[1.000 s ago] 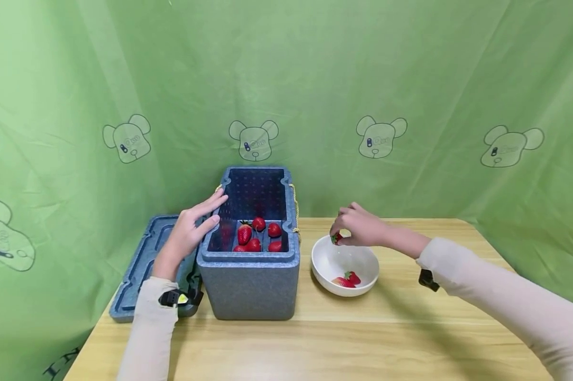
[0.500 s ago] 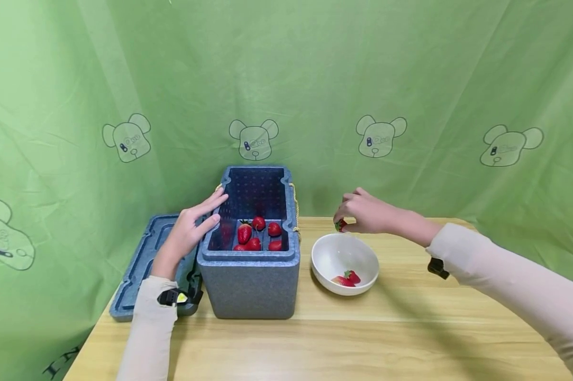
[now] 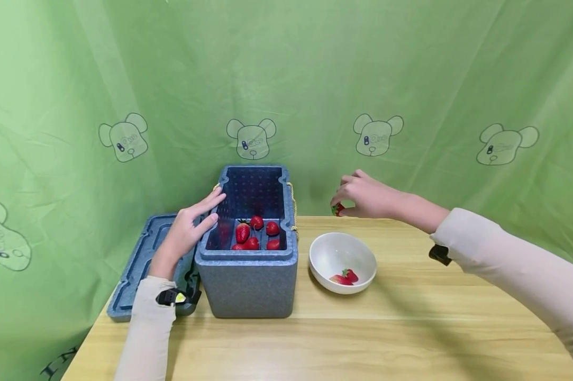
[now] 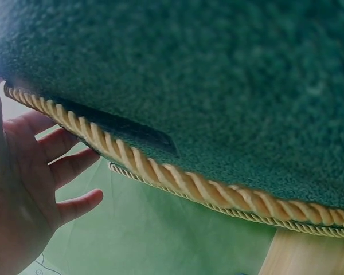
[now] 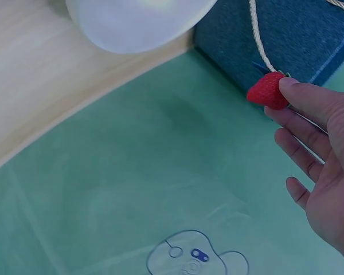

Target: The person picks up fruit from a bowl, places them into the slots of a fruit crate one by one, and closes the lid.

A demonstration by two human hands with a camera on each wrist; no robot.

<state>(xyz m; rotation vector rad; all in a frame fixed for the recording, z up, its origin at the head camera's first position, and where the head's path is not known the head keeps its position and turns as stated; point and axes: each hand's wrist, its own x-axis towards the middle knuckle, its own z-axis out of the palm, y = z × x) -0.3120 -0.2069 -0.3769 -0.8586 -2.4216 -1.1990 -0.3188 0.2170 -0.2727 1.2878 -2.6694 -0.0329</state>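
Observation:
My right hand (image 3: 364,194) pinches a strawberry (image 5: 267,90) between thumb and fingertips, raised above and behind the white bowl (image 3: 321,254). Inside that bowl lie red strawberry pieces (image 3: 349,275), one with green leaves. My left hand (image 3: 191,225) rests with straight, spread fingers on the left rim of a blue-grey foam box (image 3: 248,288). Several strawberries (image 3: 242,233) sit on the floor of the box. In the left wrist view, the fingers (image 4: 74,166) reach past the box's side, where a twisted yellow rope (image 4: 189,182) runs.
The box's lid (image 3: 141,264) lies on the table to the left, partly under my left forearm. A wooden table (image 3: 324,344) carries everything. Behind it hangs a green curtain (image 3: 310,69) printed with bear heads.
My right hand has risen from the bowl's back rim to well above it, still holding the strawberry. My left hand stays on the box rim.

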